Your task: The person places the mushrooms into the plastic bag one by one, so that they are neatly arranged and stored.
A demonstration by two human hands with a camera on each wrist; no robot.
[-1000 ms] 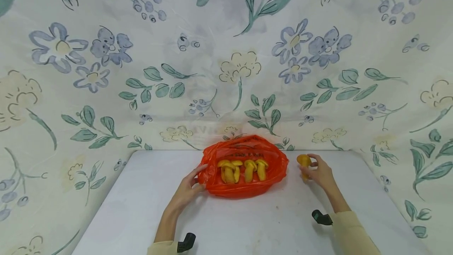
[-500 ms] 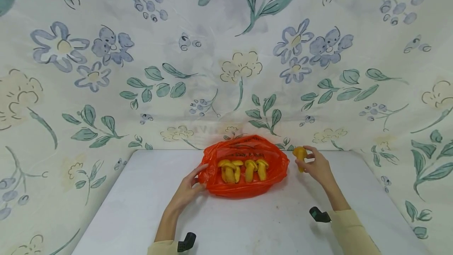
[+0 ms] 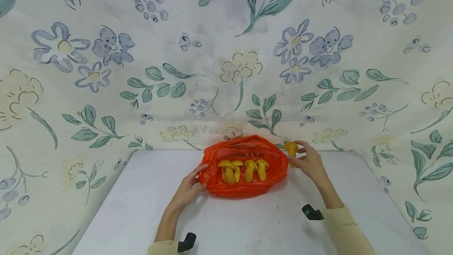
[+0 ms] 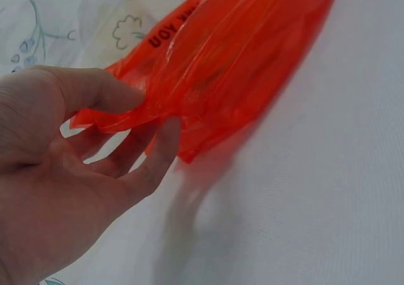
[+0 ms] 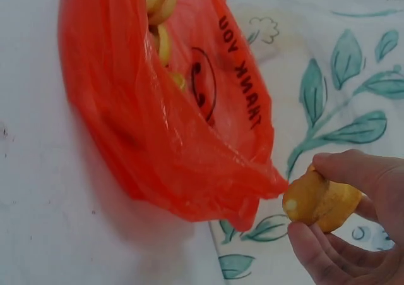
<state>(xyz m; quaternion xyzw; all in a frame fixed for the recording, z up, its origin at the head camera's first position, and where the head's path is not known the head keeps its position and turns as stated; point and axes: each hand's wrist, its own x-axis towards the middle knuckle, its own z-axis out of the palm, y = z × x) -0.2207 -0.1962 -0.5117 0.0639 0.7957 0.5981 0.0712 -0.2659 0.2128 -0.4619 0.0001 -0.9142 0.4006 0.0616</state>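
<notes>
A red plastic bag (image 3: 244, 192) lies on the white table with its mouth open toward me. Several yellow mushrooms (image 3: 230, 174) sit inside it in a row. At the bag's left side my left hand (image 3: 188, 192) pinches the plastic; the left wrist view has the thumb above the red film (image 4: 233, 64) and fingers below it. My right hand (image 3: 312, 163) holds another yellow mushroom (image 3: 291, 148) between thumb and fingers, cap up, just beyond the bag's right edge. In the right wrist view this mushroom (image 5: 306, 200) is close to the bag's rim (image 5: 271, 184).
A floral cloth (image 3: 240, 101) rises behind the table's back edge, close behind the bag. The white tabletop (image 3: 255, 227) stretches in front of it and to both sides. Small dark cameras (image 3: 186, 242) are worn at both wrists.
My right hand has lifted its mushroom off the table area right of the bag and carried it leftward, up to the bag's right edge. The left hand and bag have stayed put.
</notes>
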